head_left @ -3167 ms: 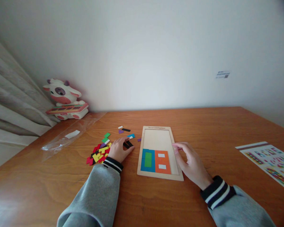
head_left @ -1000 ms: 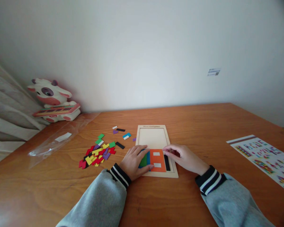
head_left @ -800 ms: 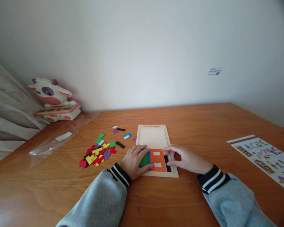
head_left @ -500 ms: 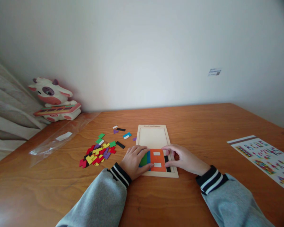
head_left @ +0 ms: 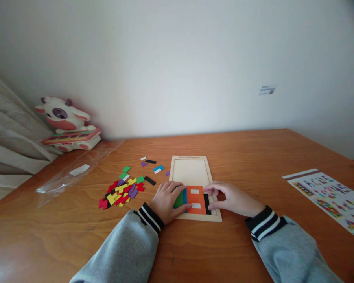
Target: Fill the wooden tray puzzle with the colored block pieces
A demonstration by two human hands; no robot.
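A pale wooden tray (head_left: 190, 171) lies on the table, its far part bare. In its near part sit a green piece (head_left: 178, 199), a blue strip (head_left: 185, 195), orange pieces (head_left: 196, 199) with two white rectangles, and a black strip (head_left: 207, 204) at the right. My left hand (head_left: 168, 201) rests with fingers spread over the tray's left edge and the green piece, thumb reaching onto the orange. At the tray's right side my right hand (head_left: 228, 198) has thumb and fingers apart beside the black strip; nothing shows between them.
Left of the tray lies a pile of coloured pieces (head_left: 122, 190), with several loose ones behind it. Farther left are a clear plastic bag (head_left: 61, 181) and a cow toy with a keyboard (head_left: 67, 124). A printed sheet (head_left: 327, 196) lies at the right.
My right hand has shifted slightly right, and its fingertips are off the orange pieces. The black strip now sits flush against the orange with more of it showing. My left hand has not moved.
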